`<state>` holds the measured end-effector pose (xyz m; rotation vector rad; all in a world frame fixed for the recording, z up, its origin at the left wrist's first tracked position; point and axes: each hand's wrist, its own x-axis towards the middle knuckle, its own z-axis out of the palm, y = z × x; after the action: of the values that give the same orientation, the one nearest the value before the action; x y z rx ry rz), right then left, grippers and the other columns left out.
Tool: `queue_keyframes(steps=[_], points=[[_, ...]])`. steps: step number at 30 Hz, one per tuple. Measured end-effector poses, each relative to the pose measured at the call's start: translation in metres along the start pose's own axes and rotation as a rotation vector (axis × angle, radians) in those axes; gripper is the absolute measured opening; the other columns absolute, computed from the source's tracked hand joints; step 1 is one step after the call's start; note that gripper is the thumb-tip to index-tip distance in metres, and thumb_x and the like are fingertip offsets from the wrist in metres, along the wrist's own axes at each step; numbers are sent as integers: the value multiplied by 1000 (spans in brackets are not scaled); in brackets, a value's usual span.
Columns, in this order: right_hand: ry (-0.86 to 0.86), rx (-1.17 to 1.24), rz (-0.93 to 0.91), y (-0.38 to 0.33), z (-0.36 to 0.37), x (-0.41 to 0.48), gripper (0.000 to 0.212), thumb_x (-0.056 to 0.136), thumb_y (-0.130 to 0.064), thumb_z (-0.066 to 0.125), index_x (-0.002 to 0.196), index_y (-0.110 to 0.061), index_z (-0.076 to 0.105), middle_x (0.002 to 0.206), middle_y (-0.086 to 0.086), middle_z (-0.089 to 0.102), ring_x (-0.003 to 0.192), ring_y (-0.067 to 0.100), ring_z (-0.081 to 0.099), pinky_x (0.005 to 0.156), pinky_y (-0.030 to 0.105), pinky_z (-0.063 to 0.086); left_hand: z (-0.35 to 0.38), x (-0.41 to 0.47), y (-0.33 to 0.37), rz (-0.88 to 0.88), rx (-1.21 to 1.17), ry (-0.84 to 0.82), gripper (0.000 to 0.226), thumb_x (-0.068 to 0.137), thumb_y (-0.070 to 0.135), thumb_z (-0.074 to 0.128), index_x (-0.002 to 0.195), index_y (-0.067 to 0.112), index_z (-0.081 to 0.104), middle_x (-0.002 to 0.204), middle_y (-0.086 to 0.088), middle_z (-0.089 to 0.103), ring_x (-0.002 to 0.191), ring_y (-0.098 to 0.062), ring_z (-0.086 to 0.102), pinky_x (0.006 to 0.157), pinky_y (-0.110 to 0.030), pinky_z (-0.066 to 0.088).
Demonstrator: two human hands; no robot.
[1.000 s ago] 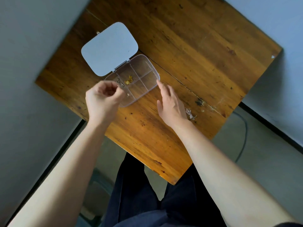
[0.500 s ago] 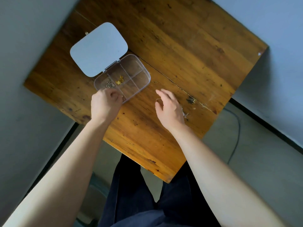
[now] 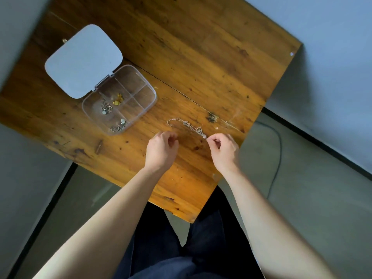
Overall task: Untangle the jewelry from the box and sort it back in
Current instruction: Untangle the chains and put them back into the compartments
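Observation:
A clear plastic jewelry box point(image 3: 150, 102) with several compartments stands open on the wooden table point(image 3: 201, 57), its white lid point(image 3: 83, 61) flipped back. Inside lie a silver chain point(image 3: 105, 107), gold pieces point(image 3: 117, 100) and another silver piece point(image 3: 118, 126). A thin chain point(image 3: 186, 124) lies stretched on the table to the right of the box. My right hand point(image 3: 224, 151) pinches that chain's near end between thumb and finger. My left hand point(image 3: 161, 151) hovers just below the chain's left part, fingers curled and holding nothing I can see.
A small dark tangle of jewelry point(image 3: 211, 117) lies on the table beyond the chain. The table's near edge point(image 3: 181, 214) runs just above my dark-trousered legs. A black cable point(image 3: 277, 158) trails on the grey floor at the right.
My left hand has left the box and moved right, toward the chain. My right hand has taken hold of the chain's end, and the chain now lies drawn out on the table.

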<state>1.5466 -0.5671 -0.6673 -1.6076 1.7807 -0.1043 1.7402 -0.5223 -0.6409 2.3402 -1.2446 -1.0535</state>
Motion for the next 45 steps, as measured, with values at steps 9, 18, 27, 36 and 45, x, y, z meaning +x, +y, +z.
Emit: queue_keyframes(steps=[9, 18, 27, 36, 45], points=[[-79, -76, -152, -14, -10, 7, 22, 94, -37, 68, 112, -25, 71, 103, -6, 61, 81, 9, 61, 74, 25, 51, 15, 13, 13, 56, 62, 41, 23, 89, 11, 64, 110, 12, 72, 98, -5, 63, 85, -21, 62, 75, -21, 41], [57, 347, -96, -33, -38, 16, 7, 97, -33, 63, 94, -32, 69, 88, -14, 71, 86, 8, 65, 75, 22, 52, 13, 19, 5, -55, -94, 27, 21, 86, 8, 63, 104, 15, 73, 98, -4, 69, 80, -12, 58, 74, -18, 40], [-30, -23, -149, -42, -25, 32, 41, 97, -36, 64, 136, -25, 59, 116, -3, 58, 94, 10, 60, 80, 23, 45, 16, 19, 8, -22, -73, 58, 24, 86, 10, 63, 109, 14, 68, 94, -2, 66, 79, -15, 58, 72, -23, 44], [-117, -115, -221, -39, -28, 53, 20, 98, -31, 64, 109, -17, 73, 107, 3, 65, 90, 16, 61, 83, 30, 52, 13, 25, 6, -55, -114, 24, 20, 85, 9, 63, 104, 13, 68, 91, -2, 67, 77, -15, 57, 72, -23, 44], [29, 409, -61, -37, -60, 29, 34, 105, -38, 47, 124, -21, 70, 109, -18, 70, 100, 1, 68, 81, 31, 60, 13, 27, 8, -79, -150, 26, 16, 87, 11, 63, 102, 14, 66, 82, 4, 62, 74, -14, 56, 68, -23, 42]])
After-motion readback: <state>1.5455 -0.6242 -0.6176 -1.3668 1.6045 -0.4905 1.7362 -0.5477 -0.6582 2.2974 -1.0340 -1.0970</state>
